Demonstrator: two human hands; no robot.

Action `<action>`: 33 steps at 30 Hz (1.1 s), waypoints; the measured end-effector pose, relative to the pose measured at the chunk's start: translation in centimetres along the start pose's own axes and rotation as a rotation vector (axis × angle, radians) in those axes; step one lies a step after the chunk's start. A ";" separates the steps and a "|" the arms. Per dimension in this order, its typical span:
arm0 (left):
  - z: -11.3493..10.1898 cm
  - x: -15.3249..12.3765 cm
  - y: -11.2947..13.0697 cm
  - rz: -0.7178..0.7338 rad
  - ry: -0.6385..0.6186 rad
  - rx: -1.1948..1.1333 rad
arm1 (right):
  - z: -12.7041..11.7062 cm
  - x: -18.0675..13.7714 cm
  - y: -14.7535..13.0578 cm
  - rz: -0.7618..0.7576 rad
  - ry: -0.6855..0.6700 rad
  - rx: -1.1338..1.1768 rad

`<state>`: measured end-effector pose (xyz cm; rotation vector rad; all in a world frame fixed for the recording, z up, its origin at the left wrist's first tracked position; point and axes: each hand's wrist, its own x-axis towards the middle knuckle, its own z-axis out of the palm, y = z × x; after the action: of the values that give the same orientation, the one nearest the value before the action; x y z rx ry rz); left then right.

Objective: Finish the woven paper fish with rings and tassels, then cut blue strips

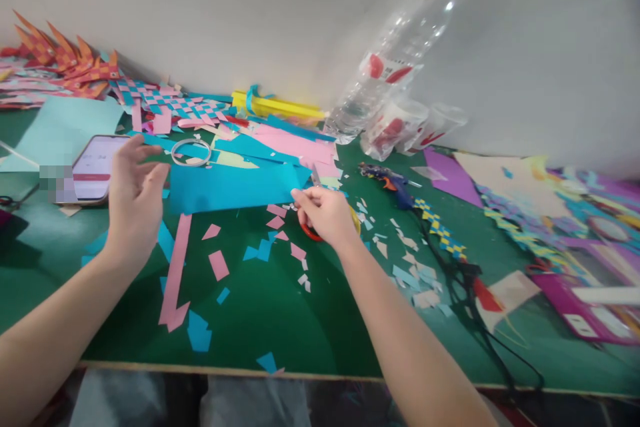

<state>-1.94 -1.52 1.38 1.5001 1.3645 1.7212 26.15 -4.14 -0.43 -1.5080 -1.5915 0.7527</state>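
A blue paper sheet (230, 188) lies tilted above the green table (280, 320). My right hand (325, 213) pinches its lower right corner between thumb and fingers. Under that hand show the red and yellow handles of a pair of scissors (311, 234). My left hand (134, 203) hovers at the sheet's left edge with its fingers spread, holding nothing; whether the fingertips touch the paper I cannot tell. A long pink strip (175, 273) lies on the table just below the sheet.
A phone (95, 167) lies at the left and a tape ring (191, 152) behind the sheet. A plastic bottle (400, 53) leans on the wall, with a glue gun (395, 185) and its cable to the right. Woven paper mats (170, 105) and scraps lie about.
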 end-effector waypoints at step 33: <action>2.4 -4.3 -0.6 0.692 -1.154 0.741 | 0.6 -5.3 -6.1 -1.212 0.226 -0.698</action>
<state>1.36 -4.00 -1.34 2.9148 0.8306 0.2255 22.38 -10.00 3.64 -0.6804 -2.2427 -0.6760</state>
